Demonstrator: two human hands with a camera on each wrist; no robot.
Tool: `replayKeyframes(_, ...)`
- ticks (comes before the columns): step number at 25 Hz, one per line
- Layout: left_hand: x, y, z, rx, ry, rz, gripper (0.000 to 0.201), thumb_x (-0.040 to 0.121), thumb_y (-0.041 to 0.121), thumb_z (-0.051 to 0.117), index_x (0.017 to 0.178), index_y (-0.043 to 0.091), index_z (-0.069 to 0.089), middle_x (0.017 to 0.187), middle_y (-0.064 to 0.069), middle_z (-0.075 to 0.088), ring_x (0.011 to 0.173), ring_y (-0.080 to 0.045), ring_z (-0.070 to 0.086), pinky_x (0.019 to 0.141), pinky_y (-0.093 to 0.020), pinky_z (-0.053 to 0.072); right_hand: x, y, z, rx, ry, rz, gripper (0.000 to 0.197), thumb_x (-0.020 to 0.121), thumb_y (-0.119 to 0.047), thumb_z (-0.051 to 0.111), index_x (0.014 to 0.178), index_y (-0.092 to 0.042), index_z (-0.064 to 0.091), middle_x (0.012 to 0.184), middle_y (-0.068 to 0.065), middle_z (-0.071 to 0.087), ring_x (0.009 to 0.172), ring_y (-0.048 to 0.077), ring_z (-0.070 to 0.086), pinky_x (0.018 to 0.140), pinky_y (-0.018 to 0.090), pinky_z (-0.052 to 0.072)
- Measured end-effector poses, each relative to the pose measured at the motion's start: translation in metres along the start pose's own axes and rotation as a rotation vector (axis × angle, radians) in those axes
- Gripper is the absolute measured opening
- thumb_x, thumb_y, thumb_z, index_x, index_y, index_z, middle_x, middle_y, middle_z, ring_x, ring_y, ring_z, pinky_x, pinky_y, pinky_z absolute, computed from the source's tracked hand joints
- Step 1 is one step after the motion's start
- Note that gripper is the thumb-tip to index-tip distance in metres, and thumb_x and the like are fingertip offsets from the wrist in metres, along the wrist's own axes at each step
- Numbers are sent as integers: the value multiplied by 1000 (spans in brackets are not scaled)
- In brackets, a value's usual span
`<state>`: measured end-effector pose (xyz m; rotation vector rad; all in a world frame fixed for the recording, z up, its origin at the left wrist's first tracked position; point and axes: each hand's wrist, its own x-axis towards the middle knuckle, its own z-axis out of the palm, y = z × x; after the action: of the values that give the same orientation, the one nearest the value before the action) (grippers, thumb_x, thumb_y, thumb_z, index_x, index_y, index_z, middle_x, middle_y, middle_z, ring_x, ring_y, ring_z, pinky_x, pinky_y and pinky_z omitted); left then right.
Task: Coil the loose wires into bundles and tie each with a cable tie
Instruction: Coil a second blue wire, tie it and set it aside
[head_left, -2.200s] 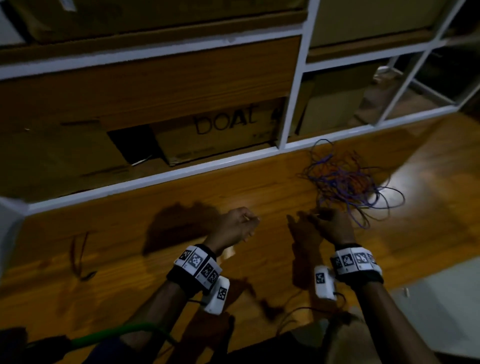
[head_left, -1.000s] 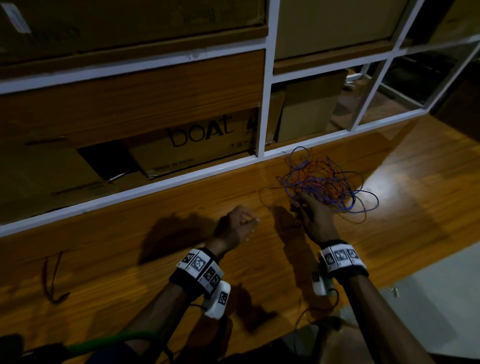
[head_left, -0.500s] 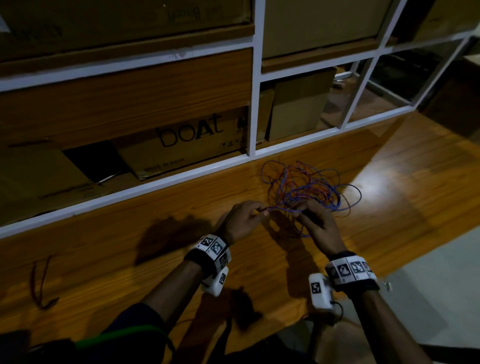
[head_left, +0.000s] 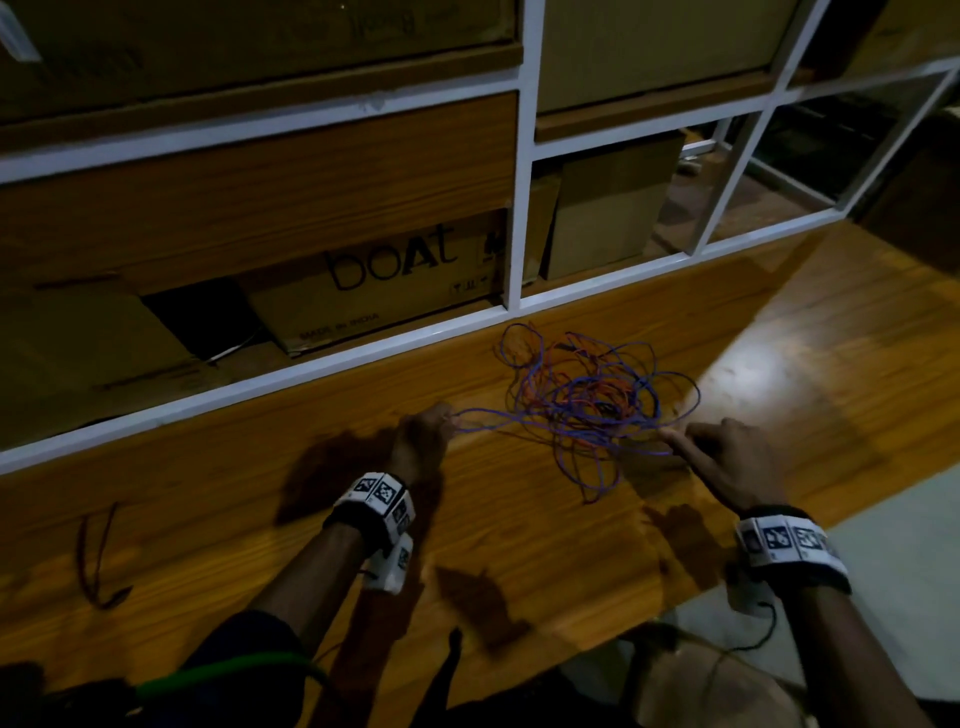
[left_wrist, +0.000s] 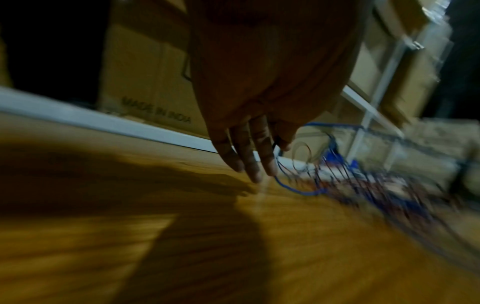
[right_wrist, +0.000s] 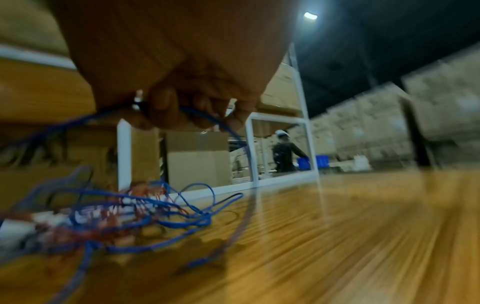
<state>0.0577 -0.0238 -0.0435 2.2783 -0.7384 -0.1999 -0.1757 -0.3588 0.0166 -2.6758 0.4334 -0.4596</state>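
Left hand (head_left: 422, 435): moved from 7 o'clock of the wire tangle (head_left: 587, 400) to 9 o'clock; now pinches a blue strand.
Right hand (head_left: 727, 460): shifted from 6 o'clock to 4 o'clock; grips a strand.
Hands: spread apart.
Tangle: strands drawn out sideways.

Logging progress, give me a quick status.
Left hand pinching a blue wire. Right hand gripping another strand. Tangle uncoiled on the table. Nothing blocking.
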Motion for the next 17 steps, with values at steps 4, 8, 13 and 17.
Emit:
replayKeyframes(4, 5, -12, 13, -68, -88, -95, 54, 85, 56, 31, 89, 10, 59, 84, -13, 72, 76, -32, 70, 68, -45, 56, -3, -11, -10, 35, -44, -22, 42, 90, -63, 52, 66, -29, 55, 63, -5, 48, 70, 9, 45, 56, 32, 37)
replayKeyframes(8, 8, -15, 18, -184, -184, -207, 67, 74, 63, 48, 111, 8, 58, 102, -19, 71, 91, -39, 68, 79, -53, 57, 11, -59, -19, 234, -49, -46, 32, 96, -51, 53, 74, -28, 62, 64, -5, 60, 67, 5, 55, 57, 35, 39)
replayKeyframes(13, -14, 28, -5, -328, -126, -242, 68, 79, 49, 65, 132, 10, 49, 107, -10, 71, 94, -33, 71, 78, -39, 57, 30, -121, 6, 864, -41, 208, 33, 104, -27, 54, 79, -6, 55, 53, -5, 50, 44, 13, 43, 48, 28, 33)
replayKeyframes(17, -55, 69, -36, -656, -247, -139, 28, 97, 41, 57, 119, 23, 60, 96, 3, 78, 87, -20, 73, 68, -26, 52, 39, -154, 28, 1065, -185, 231, 19, 103, -16, 52, 93, -1, 56, 61, 5, 61, 42, 15, 50, 44, 26, 41)
